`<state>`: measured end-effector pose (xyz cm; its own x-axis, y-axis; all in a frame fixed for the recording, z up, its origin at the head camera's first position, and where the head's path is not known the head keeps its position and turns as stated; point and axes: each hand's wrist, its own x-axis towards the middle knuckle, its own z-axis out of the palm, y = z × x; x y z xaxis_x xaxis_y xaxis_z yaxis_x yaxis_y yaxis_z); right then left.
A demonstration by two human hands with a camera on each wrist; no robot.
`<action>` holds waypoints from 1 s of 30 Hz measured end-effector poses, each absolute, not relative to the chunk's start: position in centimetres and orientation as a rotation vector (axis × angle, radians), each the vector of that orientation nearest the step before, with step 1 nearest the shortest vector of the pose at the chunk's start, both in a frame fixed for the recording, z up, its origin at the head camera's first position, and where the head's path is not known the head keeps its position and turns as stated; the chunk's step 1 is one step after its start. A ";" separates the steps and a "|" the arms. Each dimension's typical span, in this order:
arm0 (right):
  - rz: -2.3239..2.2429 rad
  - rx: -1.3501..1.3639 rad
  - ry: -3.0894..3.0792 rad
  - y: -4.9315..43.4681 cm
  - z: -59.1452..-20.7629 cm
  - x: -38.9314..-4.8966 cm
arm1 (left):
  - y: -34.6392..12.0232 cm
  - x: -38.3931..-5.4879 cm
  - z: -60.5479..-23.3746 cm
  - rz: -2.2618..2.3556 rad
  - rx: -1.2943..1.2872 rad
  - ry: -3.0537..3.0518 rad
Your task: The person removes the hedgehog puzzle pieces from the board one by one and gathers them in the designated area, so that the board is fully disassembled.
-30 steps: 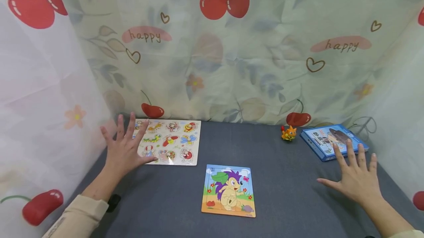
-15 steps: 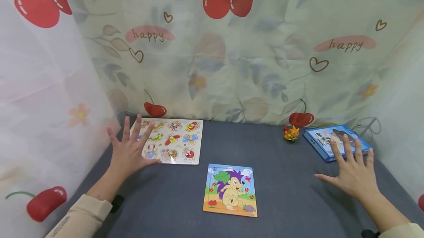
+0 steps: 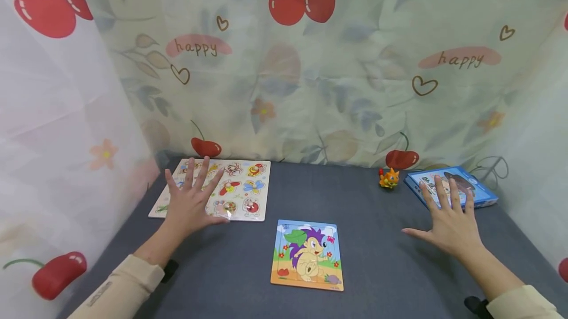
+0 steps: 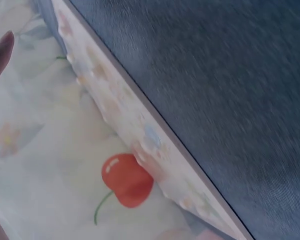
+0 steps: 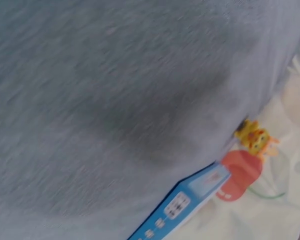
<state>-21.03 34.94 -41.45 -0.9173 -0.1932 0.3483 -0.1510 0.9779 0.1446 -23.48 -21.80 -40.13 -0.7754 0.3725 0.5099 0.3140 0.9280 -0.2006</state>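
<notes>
My left hand (image 3: 188, 210), fingers spread and straight, hovers above the left part of a peg puzzle board (image 3: 259, 200) with insect pictures. In the left wrist view that board (image 4: 150, 135) shows edge-on. My right hand (image 3: 454, 228) is also spread, held over the table just in front of a blue box (image 3: 423, 188) and overlapping it in the head view. Neither hand holds anything. Between them lies a square hedgehog jigsaw puzzle (image 3: 307, 256), flat and assembled. A small orange and yellow toy animal figure (image 3: 389, 179) stands left of the box.
The dark grey tabletop (image 3: 359, 240) carries all these things. Behind it hangs a cherry-print cloth (image 3: 306, 87), with more cloth at both sides. A thin looped cord (image 3: 492, 168) lies at the back right beside the box.
Both hands have shifted inward toward the middle, the left moving right and the right moving left, fingers still spread. Board, jigsaw, figure and box stay where they were.
</notes>
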 end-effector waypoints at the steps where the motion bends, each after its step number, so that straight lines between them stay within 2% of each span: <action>1: -0.156 0.258 -2.757 34.6 -41.5 -21.2 | -21.5 -23.5 -40.2 0.152 -0.492 -2.526; 18: -0.038 0.402 -2.759 28.7 -42.0 -23.4 | -17.5 -23.6 -40.7 0.231 -0.541 -2.615; 30: 0.009 0.516 -2.733 24.6 -42.9 -24.7 | -14.0 -22.4 -43.0 0.124 -0.640 -2.601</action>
<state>-24.69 24.61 -42.90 -0.8690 -0.3520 0.3477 -0.3542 0.9333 0.0595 -22.40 -13.99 -43.04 -0.7882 0.4593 0.4096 0.4183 0.8880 -0.1910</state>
